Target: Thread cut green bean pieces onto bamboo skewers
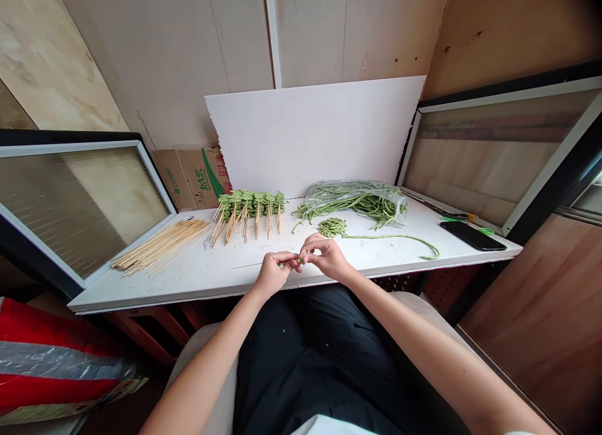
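My left hand (pixel 275 269) and my right hand (pixel 324 254) meet at the front edge of the white table (pixel 235 269), both pinched on a short piece of green long bean (pixel 297 260) held between them. Just beyond my right hand lies a coiled long bean (pixel 332 227) with its tail (pixel 399 237) trailing right. A row of finished bean skewers (pixel 251 209) lies at the back middle. A loose pile of bare bamboo skewers (pixel 162 246) lies to the left.
A clear plastic bag of long beans (pixel 362 200) sits at the back right. A black phone (pixel 473 235) and green-handled scissors (pixel 458 218) lie at the right end. A cardboard box (pixel 195 177) and a white board (pixel 315 131) stand behind the table.
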A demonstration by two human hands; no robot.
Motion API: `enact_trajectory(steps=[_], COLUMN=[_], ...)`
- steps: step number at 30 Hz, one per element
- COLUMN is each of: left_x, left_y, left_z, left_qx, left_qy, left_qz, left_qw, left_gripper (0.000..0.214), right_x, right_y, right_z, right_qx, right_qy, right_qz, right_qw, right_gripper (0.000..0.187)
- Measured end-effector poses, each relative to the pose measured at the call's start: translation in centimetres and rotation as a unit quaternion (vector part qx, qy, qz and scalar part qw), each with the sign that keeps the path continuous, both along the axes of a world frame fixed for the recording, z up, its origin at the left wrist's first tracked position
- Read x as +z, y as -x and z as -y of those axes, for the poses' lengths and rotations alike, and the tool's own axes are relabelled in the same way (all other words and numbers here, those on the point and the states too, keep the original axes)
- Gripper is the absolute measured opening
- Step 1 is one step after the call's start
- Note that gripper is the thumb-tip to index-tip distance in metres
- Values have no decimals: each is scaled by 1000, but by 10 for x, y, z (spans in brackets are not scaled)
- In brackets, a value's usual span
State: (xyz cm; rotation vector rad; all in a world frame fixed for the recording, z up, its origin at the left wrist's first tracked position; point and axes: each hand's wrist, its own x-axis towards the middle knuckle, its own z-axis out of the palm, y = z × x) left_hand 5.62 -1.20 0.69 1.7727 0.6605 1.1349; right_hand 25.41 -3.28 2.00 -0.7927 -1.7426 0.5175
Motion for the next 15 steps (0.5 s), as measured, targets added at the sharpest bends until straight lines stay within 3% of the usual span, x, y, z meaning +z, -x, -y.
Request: enact_trajectory(steps=[8,11,15], left_x=[-6,-6,-9], left_y=[-2,1,8], left_z=[-3,-7,-17], left_qx=[-20,-10,6], left_qy=[19,15,42], left_qz=[6,-6,2], left_qw=[1000,1000,999], left_gripper=[37,38,39], right_x=[-6,-3,-8], right_y=[-8,-24,-58], right_z=[-12,-18,-30], right_qx=[33,0,-102], right_qy=[33,28,47], right_qz=[-29,-51,-63], right_qw=[998,998,992], right_gripper=[37,37,39])
